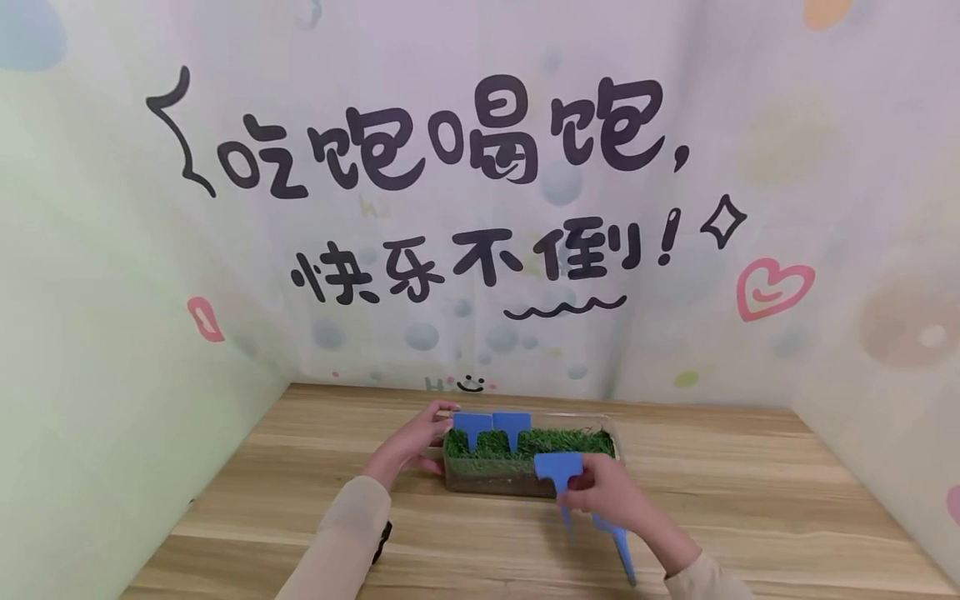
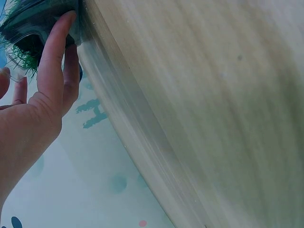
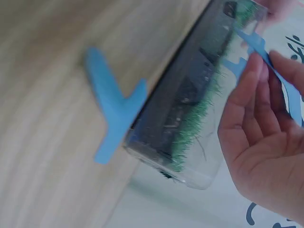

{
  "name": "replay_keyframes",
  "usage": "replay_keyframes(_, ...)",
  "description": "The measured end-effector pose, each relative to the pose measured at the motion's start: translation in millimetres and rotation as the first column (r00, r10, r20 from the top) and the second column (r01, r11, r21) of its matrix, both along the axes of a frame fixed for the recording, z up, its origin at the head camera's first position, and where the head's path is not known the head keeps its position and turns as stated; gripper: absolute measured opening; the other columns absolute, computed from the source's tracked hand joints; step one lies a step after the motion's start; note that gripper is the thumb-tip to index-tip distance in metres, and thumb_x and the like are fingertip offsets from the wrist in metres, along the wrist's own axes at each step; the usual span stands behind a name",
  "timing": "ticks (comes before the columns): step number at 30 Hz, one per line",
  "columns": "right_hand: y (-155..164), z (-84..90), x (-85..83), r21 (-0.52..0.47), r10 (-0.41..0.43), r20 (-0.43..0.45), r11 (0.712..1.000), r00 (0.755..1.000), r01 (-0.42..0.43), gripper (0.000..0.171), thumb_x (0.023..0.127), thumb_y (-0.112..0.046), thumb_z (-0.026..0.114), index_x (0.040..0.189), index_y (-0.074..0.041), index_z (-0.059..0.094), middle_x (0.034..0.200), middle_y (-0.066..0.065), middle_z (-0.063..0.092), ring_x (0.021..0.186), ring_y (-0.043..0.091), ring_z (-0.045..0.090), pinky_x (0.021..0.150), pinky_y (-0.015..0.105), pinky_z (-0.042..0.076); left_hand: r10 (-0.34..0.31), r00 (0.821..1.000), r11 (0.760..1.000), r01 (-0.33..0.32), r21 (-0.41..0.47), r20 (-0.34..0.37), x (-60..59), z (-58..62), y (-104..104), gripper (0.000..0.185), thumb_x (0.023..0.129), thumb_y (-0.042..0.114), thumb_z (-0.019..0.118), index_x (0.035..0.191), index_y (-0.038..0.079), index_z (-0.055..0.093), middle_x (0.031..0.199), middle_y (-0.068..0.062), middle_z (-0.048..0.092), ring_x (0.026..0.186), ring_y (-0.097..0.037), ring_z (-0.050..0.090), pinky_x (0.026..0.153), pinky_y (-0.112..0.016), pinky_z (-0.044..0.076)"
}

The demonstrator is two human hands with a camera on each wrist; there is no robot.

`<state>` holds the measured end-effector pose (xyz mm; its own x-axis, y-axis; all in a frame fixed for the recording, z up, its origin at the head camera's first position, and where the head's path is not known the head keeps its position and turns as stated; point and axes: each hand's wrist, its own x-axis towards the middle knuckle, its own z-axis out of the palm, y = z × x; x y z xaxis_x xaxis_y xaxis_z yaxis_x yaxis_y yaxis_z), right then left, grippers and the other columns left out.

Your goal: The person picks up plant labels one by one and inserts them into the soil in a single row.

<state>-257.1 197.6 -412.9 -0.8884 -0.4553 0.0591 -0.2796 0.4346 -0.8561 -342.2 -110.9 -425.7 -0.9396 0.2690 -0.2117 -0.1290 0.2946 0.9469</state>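
Note:
A clear plastic box [image 1: 498, 482] filled with green artificial grass [image 1: 558, 440] stands on the table. Two blue T-shaped plant labels stand upright in its left half, a left one [image 1: 472, 422] and a right one [image 1: 513, 423]. My left hand [image 1: 415, 437] holds the left end of the box, its long fingers against the plastic in the left wrist view. In front of the box's right half, my right hand [image 1: 609, 492] pinches a third plant label [image 1: 558, 467] by its stem, pointed end down. Another blue label [image 3: 111, 109] lies on the table near the box's right end.
The wooden table [image 1: 750, 500] meets a printed cloth backdrop [image 1: 465, 208] close behind the box. Pale walls rise at both sides, the left one [image 1: 112, 375] tinted green. A small black object [image 1: 382, 542] shows beside my left sleeve.

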Motion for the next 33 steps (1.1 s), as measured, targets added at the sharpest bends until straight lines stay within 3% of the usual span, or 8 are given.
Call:
replay_keyframes(5, -3.4, 14.8, -8.1, -0.067, -0.131, -0.072, 0.990, 0.989, 0.127, 0.020, 0.091, -0.008, 0.071, 0.096, 0.007, 0.060, 0.084, 0.013, 0.069, 0.072, 0.015, 0.066, 0.063, 0.030, 0.058, -0.001, 1.000, 1.000, 0.001, 0.003, 0.001, 0.4, 0.6, -0.4, 0.039, 0.109, 0.016, 0.039, 0.147, 0.012, 0.038, 0.157, -0.021, 0.034, 0.141, -0.053, 0.035, 0.068, -0.053, 0.061)
replay_keyframes(11, -11.5, 29.8, -17.6, -0.101, -0.319, -0.085, 0.945, 0.944, 0.311, 0.028, 0.097, -0.014, 0.063, 0.114, 0.009, 0.063, 0.099, 0.020, 0.073, 0.079, 0.020, 0.069, 0.069, 0.031, 0.059, 0.009, 1.000, 1.000, -0.009, 0.012, 0.009, -0.9, 1.1, -1.2, 0.036, 0.109, 0.016, 0.039, 0.145, 0.014, 0.040, 0.157, -0.021, 0.034, 0.140, -0.053, 0.036, 0.068, -0.053, 0.061)
replay_keyframes(14, -14.1, 30.6, -27.8, -0.088, -0.371, -0.112, 0.928, 0.922, 0.362, 0.020, 0.097, -0.012, 0.063, 0.108, 0.004, 0.064, 0.094, 0.019, 0.071, 0.074, 0.019, 0.064, 0.067, 0.029, 0.055, 0.010, 1.000, 1.000, -0.010, 0.012, 0.014, -1.5, 1.3, -1.4, 0.037, 0.109, 0.016, 0.039, 0.146, 0.014, 0.039, 0.157, -0.021, 0.033, 0.141, -0.052, 0.034, 0.069, -0.053, 0.061)
replay_keyframes(21, -18.1, 17.7, -50.1, -0.038, -0.402, -0.194, 0.914, 0.895, 0.403, 0.012, 0.093, -0.008, 0.068, 0.103, -0.002, 0.066, 0.086, 0.013, 0.072, 0.072, 0.016, 0.063, 0.060, 0.025, 0.047, 0.001, 1.000, 1.000, -0.001, 0.001, 0.011, -1.4, 1.3, -0.6, 0.037, 0.109, 0.016, 0.039, 0.146, 0.015, 0.040, 0.157, -0.021, 0.034, 0.141, -0.052, 0.035, 0.068, -0.051, 0.062)
replay_keyframes(27, -18.7, 5.9, -57.3, 0.058, -0.385, -0.232, 0.911, 0.893, 0.408, 0.013, 0.092, -0.008, 0.069, 0.104, -0.002, 0.070, 0.085, 0.010, 0.073, 0.074, 0.018, 0.065, 0.058, 0.026, 0.046, -0.002, 1.000, 1.000, 0.002, -0.010, 0.005, -0.8, 1.8, 0.2, 0.038, 0.109, 0.016, 0.040, 0.147, 0.015, 0.040, 0.156, -0.021, 0.036, 0.141, -0.050, 0.037, 0.067, -0.049, 0.062)
replay_keyframes(29, -18.9, 2.5, -58.5, 0.119, -0.376, -0.273, 0.900, 0.885, 0.419, 0.017, 0.091, -0.007, 0.070, 0.107, -0.001, 0.071, 0.086, 0.010, 0.073, 0.074, 0.016, 0.064, 0.059, 0.027, 0.045, -0.004, 1.000, 1.000, 0.004, -0.011, 0.003, -0.6, 2.0, 0.3, 0.038, 0.109, 0.016, 0.040, 0.146, 0.015, 0.040, 0.156, -0.021, 0.036, 0.140, -0.050, 0.038, 0.067, -0.049, 0.062)
replay_keyframes(33, -20.9, -2.9, -61.2, 0.264, -0.332, -0.357, 0.861, 0.873, 0.435, 0.008, 0.090, -0.009, 0.072, 0.096, -0.005, 0.071, 0.076, 0.005, 0.069, 0.064, 0.013, 0.055, 0.058, 0.028, 0.041, -0.001, 1.000, 1.000, 0.001, -0.013, 0.000, -1.2, 1.8, -0.5, 0.037, 0.109, 0.015, 0.039, 0.145, 0.015, 0.041, 0.155, -0.021, 0.036, 0.139, -0.051, 0.038, 0.067, -0.049, 0.062)
